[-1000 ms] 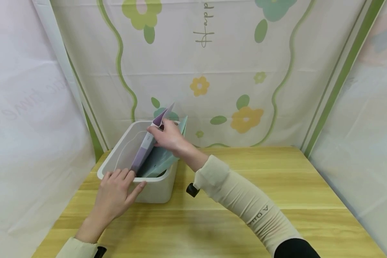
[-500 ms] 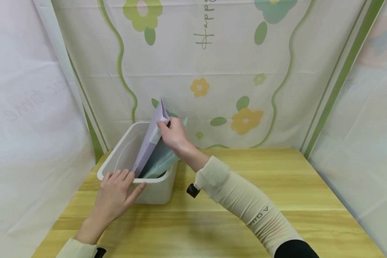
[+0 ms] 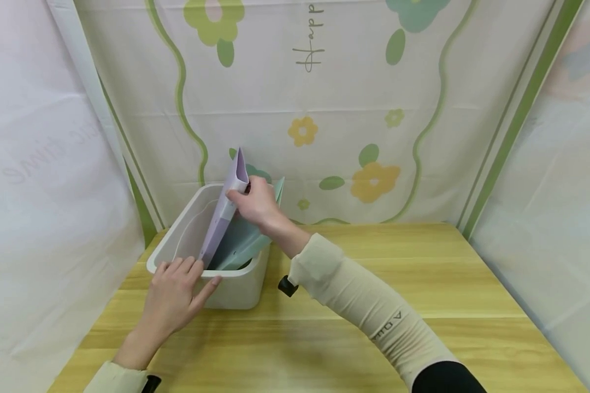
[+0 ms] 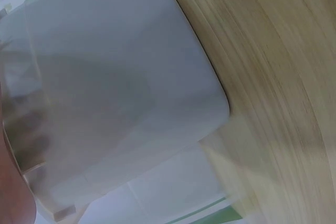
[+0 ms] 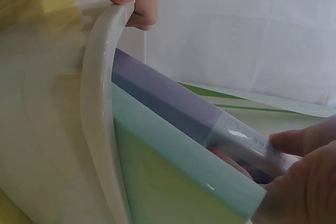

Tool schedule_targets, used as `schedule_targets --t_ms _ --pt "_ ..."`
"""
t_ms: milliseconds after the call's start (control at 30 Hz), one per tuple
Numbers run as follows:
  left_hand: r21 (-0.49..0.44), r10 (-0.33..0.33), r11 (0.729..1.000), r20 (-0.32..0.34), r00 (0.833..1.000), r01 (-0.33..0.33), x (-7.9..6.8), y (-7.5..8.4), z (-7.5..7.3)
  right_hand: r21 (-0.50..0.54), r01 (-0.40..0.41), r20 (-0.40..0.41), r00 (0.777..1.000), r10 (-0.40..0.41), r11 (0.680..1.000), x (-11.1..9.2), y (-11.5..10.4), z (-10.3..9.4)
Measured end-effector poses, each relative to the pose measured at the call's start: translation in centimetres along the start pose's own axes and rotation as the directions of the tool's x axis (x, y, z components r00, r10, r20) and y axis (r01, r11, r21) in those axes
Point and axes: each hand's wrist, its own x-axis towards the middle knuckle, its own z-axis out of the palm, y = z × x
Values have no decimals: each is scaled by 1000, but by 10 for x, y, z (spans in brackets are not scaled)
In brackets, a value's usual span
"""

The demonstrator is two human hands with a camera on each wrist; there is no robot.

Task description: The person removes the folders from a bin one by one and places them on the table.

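Note:
A purple folder (image 3: 220, 224) stands tilted inside a white plastic bin (image 3: 236, 289), its upper end above the rim. My right hand (image 3: 257, 206) pinches the folder's spine near that end; in the right wrist view the thumb (image 5: 289, 142) lies on the spine's pale label. Beside it in the bin leans a mint-green folder (image 3: 241, 248), which my right hand partly covers. My left hand (image 3: 174, 295) grips the bin's near rim, fingers over the edge and thumb outside. From the left wrist, the bin's outer wall (image 4: 126, 87) fills much of the view.
The bin stands at the left of a wood-grain table (image 3: 373, 305), close to the back curtain (image 3: 255, 98). Pale curtains also hang at the left (image 3: 44, 191) and right (image 3: 550, 191).
My right hand has swung the purple folder's top leftward and its outer cover has turned into view. Between the frames the hand shifted right, then back left. My left hand stays on the rim.

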Motion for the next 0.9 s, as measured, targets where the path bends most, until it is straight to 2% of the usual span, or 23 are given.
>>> schedule_targets --t_ms 167,300,567,900 --pt "-4 10 1000 -25 1000 -10 0 0 2 -41 -20 28 999 21 999 -1 1 3" --pt "-5 19 1000 -43 999 -19 1 0 3 -36 -52 60 997 54 998 0 1 4" --pt "10 6 1000 7 1000 -6 0 0 3 -84 -123 100 986 131 989 0 0 10" --pt "5 1 1000 15 1000 -1 0 1 2 21 -183 122 976 180 983 1 3 14"
